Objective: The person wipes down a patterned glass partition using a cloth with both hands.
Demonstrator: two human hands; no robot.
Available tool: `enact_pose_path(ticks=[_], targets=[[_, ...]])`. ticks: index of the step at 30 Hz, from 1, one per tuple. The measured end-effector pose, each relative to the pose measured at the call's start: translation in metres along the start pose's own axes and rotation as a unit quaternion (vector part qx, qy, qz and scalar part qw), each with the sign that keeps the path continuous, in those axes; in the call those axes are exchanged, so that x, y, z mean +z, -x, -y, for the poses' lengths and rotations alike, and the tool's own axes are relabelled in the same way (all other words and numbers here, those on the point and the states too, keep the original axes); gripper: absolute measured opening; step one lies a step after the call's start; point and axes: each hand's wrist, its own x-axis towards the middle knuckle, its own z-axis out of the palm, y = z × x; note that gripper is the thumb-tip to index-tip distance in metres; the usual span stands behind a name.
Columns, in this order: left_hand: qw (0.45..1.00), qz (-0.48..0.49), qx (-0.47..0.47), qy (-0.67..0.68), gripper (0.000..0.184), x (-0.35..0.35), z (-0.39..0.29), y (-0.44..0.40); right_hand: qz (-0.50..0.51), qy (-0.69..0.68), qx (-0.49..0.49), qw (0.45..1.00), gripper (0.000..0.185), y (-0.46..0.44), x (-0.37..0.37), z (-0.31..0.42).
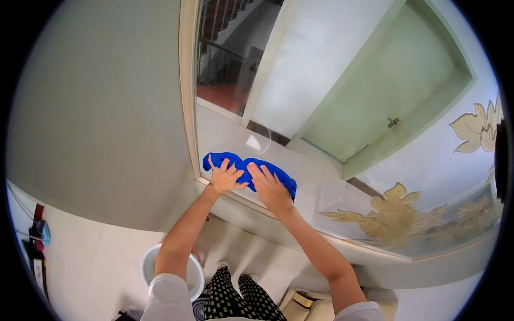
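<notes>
"What sort of place is this?"
"A home. A pale green door (375, 91) with a metal handle (393, 123) shows above the right hand (271, 190), and gold flower patterns (395, 214) decorate the clear glass pane (329, 184) to its right."
"And around the left hand (225, 177)?"
"Below it, a round white bucket (146, 266) on glossy cream floor tiles (107, 249); above, dimly, what seems a railed staircase (220, 51)."

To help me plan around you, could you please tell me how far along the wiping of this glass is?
Done: the blue cloth is spread on the glass panel.
In hand: left hand and right hand press it near the lower left corner, apparently wiping.
Left: wiped areas can't be told apart; the gold flower pattern, away from the cloth, may remain.
</notes>
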Motion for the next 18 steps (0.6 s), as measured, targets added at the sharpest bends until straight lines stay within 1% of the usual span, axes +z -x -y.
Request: enact_pose_path(ticks=[2,5,6,7,9,11,13,14,15,17,18], targets=[[1.000,0.019,0.012,-0.010,0.045,-0.004,-0.007,-0.001,0.018,-0.077,0.052,0.996,0.045,0.006,-0.001,0.003],[1.000,0.007,-0.010,0.007,0.045,0.002,-0.014,-0.001,0.034,-0.065,0.054,0.996,0.044,0.006,0.004,0.004],[0.999,0.026,-0.031,0.022,0.047,0.002,-0.018,-0.001,0.062,-0.114,0.066,0.989,0.044,0.004,0.001,0.002],[0.999,0.025,-0.033,0.022,0.047,0.004,-0.022,-0.001,0.063,-0.114,0.064,0.989,0.044,0.005,0.000,0.001],[0.998,0.007,-0.060,0.030,0.049,0.003,-0.029,-0.005,0.039,-0.084,0.071,0.993,0.042,0.010,0.001,-0.002],[0.997,0.013,-0.074,0.032,0.052,0.004,-0.033,-0.006,0.028,-0.065,0.071,0.995,0.042,0.018,0.009,-0.003],[0.993,0.023,-0.109,0.048,0.054,0.000,-0.036,-0.008,-0.027,-0.040,0.094,0.994,0.045,0.023,0.010,-0.004],[0.991,0.044,-0.113,0.054,0.054,-0.003,-0.037,-0.009,-0.011,-0.009,0.098,0.995,0.044,0.027,0.012,-0.003],[0.991,0.045,-0.114,0.053,0.054,-0.007,-0.037,-0.013,-0.011,-0.011,0.098,0.995,0.044,0.030,0.013,-0.002],[0.994,0.054,-0.076,0.049,0.052,-0.009,-0.034,-0.015,-0.026,0.011,0.121,0.992,0.044,0.034,0.017,0.000],[0.994,0.062,-0.074,0.047,0.051,-0.007,-0.033,-0.012,-0.018,0.020,0.121,0.992,0.045,0.039,0.023,0.003]])
